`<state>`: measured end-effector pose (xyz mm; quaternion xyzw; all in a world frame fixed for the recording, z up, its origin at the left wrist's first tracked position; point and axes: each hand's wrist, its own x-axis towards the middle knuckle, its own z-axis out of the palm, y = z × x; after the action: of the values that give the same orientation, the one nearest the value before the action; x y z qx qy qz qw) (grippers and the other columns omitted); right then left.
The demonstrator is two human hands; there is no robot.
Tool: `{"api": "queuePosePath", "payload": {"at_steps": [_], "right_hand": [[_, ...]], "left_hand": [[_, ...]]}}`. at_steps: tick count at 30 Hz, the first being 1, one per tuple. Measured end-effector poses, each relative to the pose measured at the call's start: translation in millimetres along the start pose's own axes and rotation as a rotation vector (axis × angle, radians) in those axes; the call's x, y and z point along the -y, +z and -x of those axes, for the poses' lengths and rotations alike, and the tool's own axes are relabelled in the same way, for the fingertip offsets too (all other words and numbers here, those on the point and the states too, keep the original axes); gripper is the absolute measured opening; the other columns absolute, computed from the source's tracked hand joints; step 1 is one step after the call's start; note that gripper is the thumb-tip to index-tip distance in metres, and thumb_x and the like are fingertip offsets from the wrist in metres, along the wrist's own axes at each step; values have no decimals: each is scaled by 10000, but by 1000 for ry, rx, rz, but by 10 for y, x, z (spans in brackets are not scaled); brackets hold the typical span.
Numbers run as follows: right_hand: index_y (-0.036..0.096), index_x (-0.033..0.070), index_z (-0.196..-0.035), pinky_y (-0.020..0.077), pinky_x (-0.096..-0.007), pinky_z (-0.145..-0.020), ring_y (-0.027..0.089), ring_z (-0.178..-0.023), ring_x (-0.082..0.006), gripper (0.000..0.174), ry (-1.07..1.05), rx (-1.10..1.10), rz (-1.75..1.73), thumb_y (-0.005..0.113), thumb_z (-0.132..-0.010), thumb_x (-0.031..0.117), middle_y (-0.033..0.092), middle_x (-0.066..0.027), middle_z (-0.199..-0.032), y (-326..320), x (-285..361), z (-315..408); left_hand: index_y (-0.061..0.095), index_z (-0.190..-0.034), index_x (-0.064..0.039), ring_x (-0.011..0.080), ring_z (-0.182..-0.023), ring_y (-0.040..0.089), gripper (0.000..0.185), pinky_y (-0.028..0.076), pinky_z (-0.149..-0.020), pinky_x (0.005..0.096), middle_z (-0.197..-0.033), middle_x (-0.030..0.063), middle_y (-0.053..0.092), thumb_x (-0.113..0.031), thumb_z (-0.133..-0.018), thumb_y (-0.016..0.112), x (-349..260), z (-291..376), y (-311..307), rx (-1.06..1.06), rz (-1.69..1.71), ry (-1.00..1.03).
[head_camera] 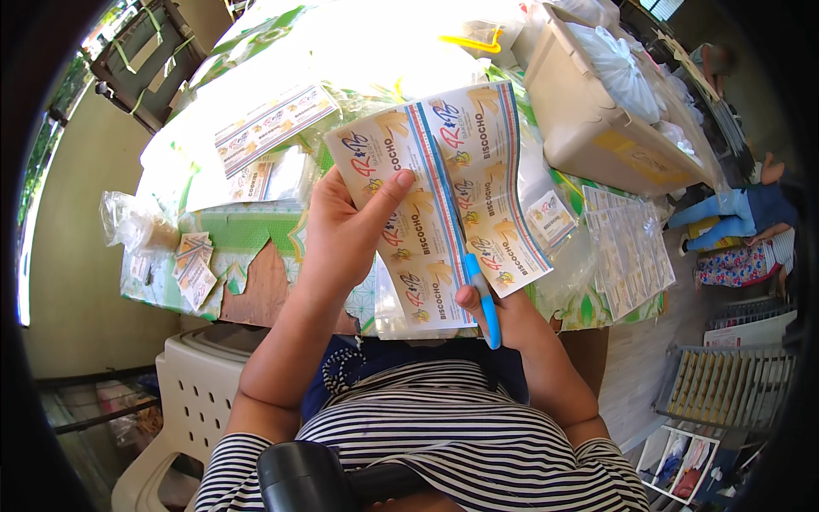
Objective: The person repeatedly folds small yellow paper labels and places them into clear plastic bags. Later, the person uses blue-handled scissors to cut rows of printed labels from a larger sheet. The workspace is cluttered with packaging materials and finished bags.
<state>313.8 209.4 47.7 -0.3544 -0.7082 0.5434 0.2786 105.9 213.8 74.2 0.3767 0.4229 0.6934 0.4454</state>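
Note:
My left hand (352, 224) grips a printed sheet of bakery labels (409, 217) near its left edge, with the thumb on top. A pair of scissors with blue handles (483, 301) is in my right hand (505, 317), its blades in a long cut running up between two columns of labels. The right-hand strip (502, 185) curls away but still joins the sheet at the top. Below the sheet lies clear plastic (390, 301). Another label strip (275, 128) lies at the upper left, near a cookies label (253, 182). A small cut label (551, 217) lies to the right.
A beige plastic bin (588, 115) holding plastic bags stands at the right. Before it lie sheets of labels (630, 256). Small cut labels (194, 269) and a plastic-wrapped roll (153, 230) are at the left. A plastic chair (192, 377) stands at the lower left; people are at the far right.

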Motion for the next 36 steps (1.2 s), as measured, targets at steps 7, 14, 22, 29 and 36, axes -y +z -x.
{"api": "queuePosePath", "payload": {"at_steps": [7,14,22,29,36], "right_hand": [[508,9,-1255,468,-366,-890,568,-1019,-249,568,-148,-99,32,720,-857,355,570,-143,-1169,62,-80,-36],[482,5,-1278,461,-377,-914,558,-1047,-249,614,-92,-90,19,707,-859,393,560,-152,-1185,49,-30,-66],[449,-10,-1304,463,-376,-923,558,-1048,-237,674,57,-63,-59,669,-870,456,563,-162,-1180,31,-74,-49],[421,-9,-1340,456,-341,-952,545,-1110,-198,654,-4,-34,16,641,-899,421,555,-163,-1228,-8,-138,-74],[354,-21,-1392,437,-320,-964,526,-1088,-163,725,47,-6,-111,605,-911,459,541,-135,-1250,-12,-111,-84]], "left_hand": [[616,-1038,17,106,-809,661,178,545,-690,257,-944,90,701,-93,-906,664,58,-22,-1,-31,-10,13],[615,-1045,13,100,-813,656,183,545,-695,257,-949,87,700,-100,-909,662,60,27,0,8,-63,-13],[609,-1060,14,104,-835,653,204,544,-709,267,-974,88,695,-115,-911,662,111,57,35,30,-36,-69],[609,-1055,14,103,-819,654,205,545,-701,268,-953,86,697,-114,-907,668,128,87,54,44,-33,-134],[607,-1069,16,113,-840,653,219,544,-721,281,-973,88,692,-112,-904,672,206,117,93,86,40,-182]]}}
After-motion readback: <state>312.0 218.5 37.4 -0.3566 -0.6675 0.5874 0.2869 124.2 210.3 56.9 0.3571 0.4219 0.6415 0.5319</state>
